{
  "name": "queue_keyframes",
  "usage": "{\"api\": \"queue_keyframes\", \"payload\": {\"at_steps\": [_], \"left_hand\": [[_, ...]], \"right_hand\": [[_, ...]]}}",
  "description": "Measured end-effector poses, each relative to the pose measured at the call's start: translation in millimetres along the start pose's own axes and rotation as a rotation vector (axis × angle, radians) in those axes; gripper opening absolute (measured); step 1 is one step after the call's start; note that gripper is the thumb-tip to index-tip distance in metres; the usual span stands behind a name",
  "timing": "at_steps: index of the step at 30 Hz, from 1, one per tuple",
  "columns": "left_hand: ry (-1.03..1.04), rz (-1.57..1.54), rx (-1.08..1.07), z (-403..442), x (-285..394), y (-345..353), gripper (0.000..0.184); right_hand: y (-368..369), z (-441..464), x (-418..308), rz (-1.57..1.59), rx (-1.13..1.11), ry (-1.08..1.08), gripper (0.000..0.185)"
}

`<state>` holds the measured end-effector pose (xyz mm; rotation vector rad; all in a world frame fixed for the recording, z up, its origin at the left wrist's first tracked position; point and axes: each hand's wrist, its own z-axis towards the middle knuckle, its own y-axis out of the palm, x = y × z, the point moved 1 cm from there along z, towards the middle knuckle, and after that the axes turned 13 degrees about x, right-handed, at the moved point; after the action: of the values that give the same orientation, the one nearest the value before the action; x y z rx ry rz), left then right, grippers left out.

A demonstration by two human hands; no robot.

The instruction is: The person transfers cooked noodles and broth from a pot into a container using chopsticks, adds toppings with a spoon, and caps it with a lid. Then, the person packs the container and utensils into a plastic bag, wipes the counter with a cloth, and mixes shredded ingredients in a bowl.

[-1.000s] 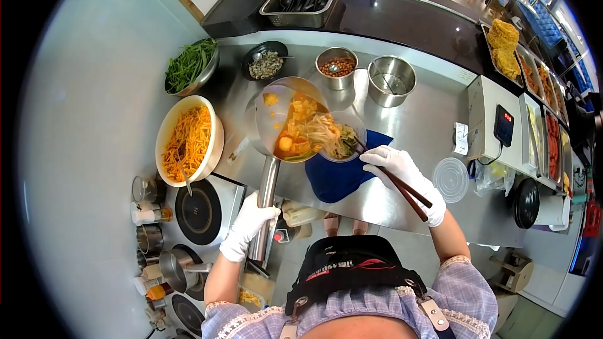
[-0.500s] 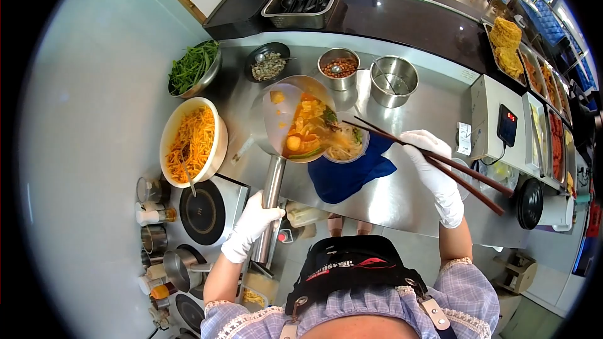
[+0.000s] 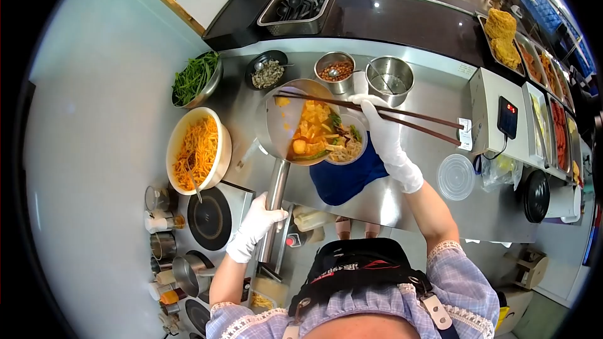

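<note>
My left hand [image 3: 255, 221], in a white glove, is closed round the metal handle of a pan [image 3: 269, 127]. Orange-red soup with chunks and green leaves [image 3: 312, 127] lies toward the pan's right side. That side overlaps a clear round bowl [image 3: 363, 144] with pale noodles and greens. Under the bowl a blue cloth [image 3: 342, 183] is spread on the steel counter. My right hand [image 3: 384, 132], also gloved, grips a pair of long brown chopsticks [image 3: 402, 117]. Their tips reach over the upper left of the pan's inside.
A cream bowl of orange shreds [image 3: 200, 150] and a bowl of green leaves [image 3: 196, 78] stand at left. Behind the pan are a dark dish [image 3: 266, 70], a pot of nuts [image 3: 335, 71] and another steel pot [image 3: 389, 80]. A clear lid [image 3: 456, 177] lies at right beside a scale [image 3: 496, 113].
My right hand has moved left and up, bringing the chopstick tips from the bowl's edge to over the pan. The clear lid on the counter is now uncovered. The left hand still holds the pan.
</note>
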<state>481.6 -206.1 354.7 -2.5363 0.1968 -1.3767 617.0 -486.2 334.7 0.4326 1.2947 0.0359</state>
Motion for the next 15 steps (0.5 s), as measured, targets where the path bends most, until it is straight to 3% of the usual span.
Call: {"api": "queue_keyframes", "payload": {"at_steps": [2, 6, 9, 15], "left_hand": [[-0.026, -0.038, -0.034, 0.6, -2.2, -0.3, 0.027], [-0.022, -0.017, -0.049, 1.7, -7.5, -0.8, 0.031], [-0.026, -0.023, -0.048, 1.1, -10.2, 1.2, 0.029], [-0.030, -0.030, -0.035, -1.3, -9.3, 2.1, 0.029]], "right_hand": [[-11.9, -9.8, 13.2, 0.049, 0.027, 0.109, 0.012], [-23.5, -18.2, -2.1, 0.041, -0.050, 0.106, 0.012], [3.0, -13.7, -14.7, 0.048, -0.165, -0.230, 0.008], [-18.3, -29.5, -19.1, -0.158, -0.279, -0.223, 0.007]]}}
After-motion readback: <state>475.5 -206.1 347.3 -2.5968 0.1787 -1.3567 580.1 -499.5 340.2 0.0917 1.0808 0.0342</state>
